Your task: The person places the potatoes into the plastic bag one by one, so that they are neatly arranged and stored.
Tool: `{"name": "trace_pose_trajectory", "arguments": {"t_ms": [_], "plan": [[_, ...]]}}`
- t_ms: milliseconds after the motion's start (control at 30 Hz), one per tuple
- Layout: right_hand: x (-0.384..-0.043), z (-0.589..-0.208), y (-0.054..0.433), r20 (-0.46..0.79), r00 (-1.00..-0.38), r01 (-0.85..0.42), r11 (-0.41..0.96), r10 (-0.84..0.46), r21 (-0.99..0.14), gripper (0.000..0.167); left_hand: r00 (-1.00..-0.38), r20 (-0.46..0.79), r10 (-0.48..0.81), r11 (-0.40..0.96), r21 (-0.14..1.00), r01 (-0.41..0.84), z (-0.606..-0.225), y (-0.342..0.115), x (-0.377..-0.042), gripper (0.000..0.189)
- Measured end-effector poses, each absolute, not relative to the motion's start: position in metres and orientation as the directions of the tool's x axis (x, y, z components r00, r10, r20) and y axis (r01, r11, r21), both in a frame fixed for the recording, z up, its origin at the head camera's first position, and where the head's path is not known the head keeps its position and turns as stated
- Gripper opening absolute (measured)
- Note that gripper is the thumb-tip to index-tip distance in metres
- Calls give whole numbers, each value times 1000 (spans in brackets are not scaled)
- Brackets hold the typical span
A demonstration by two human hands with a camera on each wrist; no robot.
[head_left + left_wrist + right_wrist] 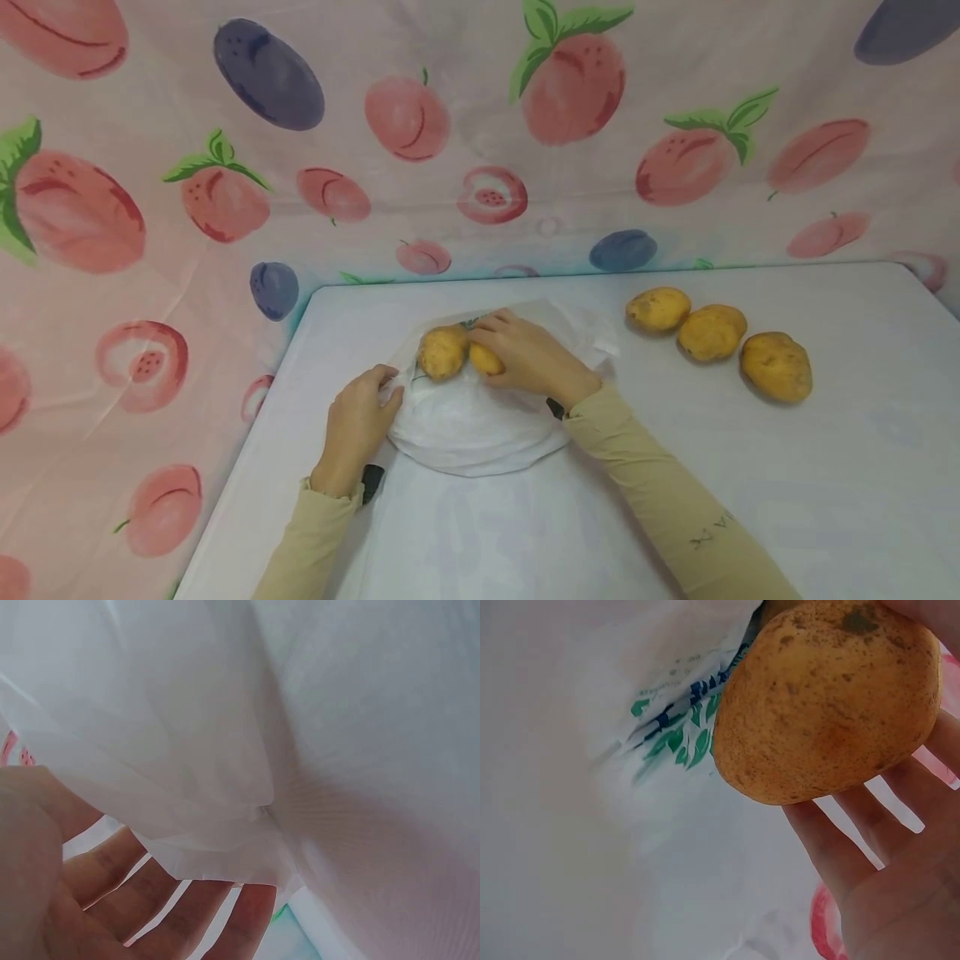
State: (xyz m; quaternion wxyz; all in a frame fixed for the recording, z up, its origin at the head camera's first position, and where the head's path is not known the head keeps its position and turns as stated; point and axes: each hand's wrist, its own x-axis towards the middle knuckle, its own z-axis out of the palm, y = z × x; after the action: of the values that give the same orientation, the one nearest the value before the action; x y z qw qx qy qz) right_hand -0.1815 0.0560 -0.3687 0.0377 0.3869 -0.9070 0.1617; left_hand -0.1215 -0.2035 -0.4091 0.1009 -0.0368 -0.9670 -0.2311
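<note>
A white plastic bag (pixel 480 425) with green and blue print lies on the table. My left hand (pixel 360 421) holds the bag's left edge, and in the left wrist view its fingers (pixel 176 919) show behind the thin film. My right hand (pixel 521 354) grips a yellow-brown potato (pixel 829 705) over the bag, fingers along one side and the thumb at its top. Beside that one, another potato (pixel 442 352) sits at the bag's mouth. The bag's inside is mostly hidden.
Three potatoes stand in a slanting row at the back right: a far one (pixel 658 310), a middle one (pixel 712 332) and a near one (pixel 777 367). The white table (pixel 847 492) meets a fruit-patterned cloth (pixel 558 179) behind and to the left.
</note>
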Motion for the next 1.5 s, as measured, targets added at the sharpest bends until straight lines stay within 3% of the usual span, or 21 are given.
{"name": "trace_pose_trajectory", "arguments": {"t_ms": [667, 1500], "plan": [[-192, -375, 42, 83, -743, -659, 704, -665, -264, 54, -978, 206, 22, 891, 440, 113, -408, -203, -123, 26], [-194, -381, 40, 36, -753, -640, 720, -657, -269, 72, -979, 205, 11, 898, 429, 100, -410, -203, -123, 26]]}}
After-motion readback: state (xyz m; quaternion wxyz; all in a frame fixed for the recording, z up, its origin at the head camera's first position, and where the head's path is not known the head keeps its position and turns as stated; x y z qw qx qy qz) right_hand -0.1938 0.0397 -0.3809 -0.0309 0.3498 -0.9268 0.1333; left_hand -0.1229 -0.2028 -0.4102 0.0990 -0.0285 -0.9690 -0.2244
